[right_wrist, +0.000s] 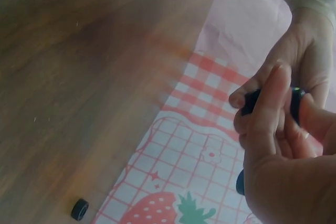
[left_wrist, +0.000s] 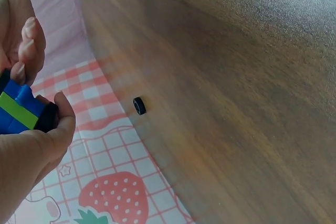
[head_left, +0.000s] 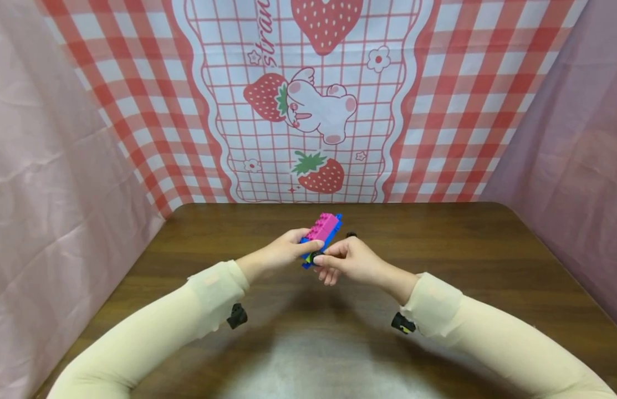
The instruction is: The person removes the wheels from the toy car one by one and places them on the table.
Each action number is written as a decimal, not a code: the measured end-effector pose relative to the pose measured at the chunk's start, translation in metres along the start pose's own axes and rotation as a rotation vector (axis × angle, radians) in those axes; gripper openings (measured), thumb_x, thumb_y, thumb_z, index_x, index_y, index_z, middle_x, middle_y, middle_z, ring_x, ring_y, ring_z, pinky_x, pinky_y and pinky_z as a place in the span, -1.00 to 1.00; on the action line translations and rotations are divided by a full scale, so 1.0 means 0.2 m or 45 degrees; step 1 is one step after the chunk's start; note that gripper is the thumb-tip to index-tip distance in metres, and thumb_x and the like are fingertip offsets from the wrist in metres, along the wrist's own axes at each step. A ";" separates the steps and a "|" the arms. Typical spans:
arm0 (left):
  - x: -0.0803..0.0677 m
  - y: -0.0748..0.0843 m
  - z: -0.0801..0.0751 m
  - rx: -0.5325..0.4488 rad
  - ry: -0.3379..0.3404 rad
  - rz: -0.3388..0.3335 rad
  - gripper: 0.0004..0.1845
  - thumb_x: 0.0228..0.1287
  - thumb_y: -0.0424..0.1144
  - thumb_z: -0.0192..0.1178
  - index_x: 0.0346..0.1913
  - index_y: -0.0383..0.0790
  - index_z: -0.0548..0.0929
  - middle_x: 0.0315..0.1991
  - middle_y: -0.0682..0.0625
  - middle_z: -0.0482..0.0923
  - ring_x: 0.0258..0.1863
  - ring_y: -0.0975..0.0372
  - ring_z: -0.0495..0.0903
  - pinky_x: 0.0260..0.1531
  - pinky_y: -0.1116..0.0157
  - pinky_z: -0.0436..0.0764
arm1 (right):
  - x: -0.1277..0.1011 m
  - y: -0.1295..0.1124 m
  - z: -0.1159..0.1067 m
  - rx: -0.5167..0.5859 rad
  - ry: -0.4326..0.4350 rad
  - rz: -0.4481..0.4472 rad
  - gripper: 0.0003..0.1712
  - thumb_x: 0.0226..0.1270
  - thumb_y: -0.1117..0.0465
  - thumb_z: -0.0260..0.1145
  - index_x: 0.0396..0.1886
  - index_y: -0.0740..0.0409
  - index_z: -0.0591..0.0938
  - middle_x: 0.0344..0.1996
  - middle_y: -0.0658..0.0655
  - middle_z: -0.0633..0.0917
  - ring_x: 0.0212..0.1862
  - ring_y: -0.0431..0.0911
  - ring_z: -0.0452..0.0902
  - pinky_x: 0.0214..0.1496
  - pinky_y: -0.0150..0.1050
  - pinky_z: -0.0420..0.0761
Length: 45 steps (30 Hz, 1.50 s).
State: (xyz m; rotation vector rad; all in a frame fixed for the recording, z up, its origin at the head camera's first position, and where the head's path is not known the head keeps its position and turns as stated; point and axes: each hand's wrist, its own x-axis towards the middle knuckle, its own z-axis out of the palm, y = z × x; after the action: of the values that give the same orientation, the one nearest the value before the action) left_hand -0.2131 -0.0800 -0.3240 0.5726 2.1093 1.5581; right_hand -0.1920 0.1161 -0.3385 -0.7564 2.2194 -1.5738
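A toy car of building bricks (head_left: 323, 227), pink on top and blue below, is gripped by my left hand (head_left: 280, 252) above the table. Its studs face up and left, and one end points away from me. At the near end, my right hand (head_left: 357, 260) pinches a black wheel (head_left: 316, 256) between thumb and finger, against the car. The left wrist view shows the blue underside with a lime-green strip (left_wrist: 20, 110) and another black wheel (left_wrist: 47, 118) by the left fingers. In the right wrist view, the right hand (right_wrist: 283, 135) hides most of the car.
A loose black wheel (left_wrist: 139, 105) stands on the brown wooden table (head_left: 198, 238), beyond the right hand. A red-and-white strawberry cloth (head_left: 308, 183) hangs behind the table's far edge. Pink curtains (head_left: 64, 166) hang at both sides.
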 end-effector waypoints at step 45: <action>-0.02 -0.02 0.00 -0.044 0.150 -0.077 -0.59 0.52 -0.27 -0.06 0.22 -0.54 0.35 -0.09 -0.21 0.57 -0.19 0.24 0.55 -0.08 0.29 0.56 | 0.00 -0.13 -0.05 -0.029 0.104 0.019 -0.66 0.45 0.24 0.18 -0.20 0.54 0.62 -0.41 0.35 0.73 -0.41 0.06 0.72 -0.33 -0.13 0.71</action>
State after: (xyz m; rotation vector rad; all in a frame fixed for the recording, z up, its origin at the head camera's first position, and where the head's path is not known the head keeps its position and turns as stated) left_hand -0.2100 -0.0841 -0.3278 0.4103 2.1599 1.6273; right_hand -0.1919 0.1167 -0.3100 -0.6920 2.2986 -1.6027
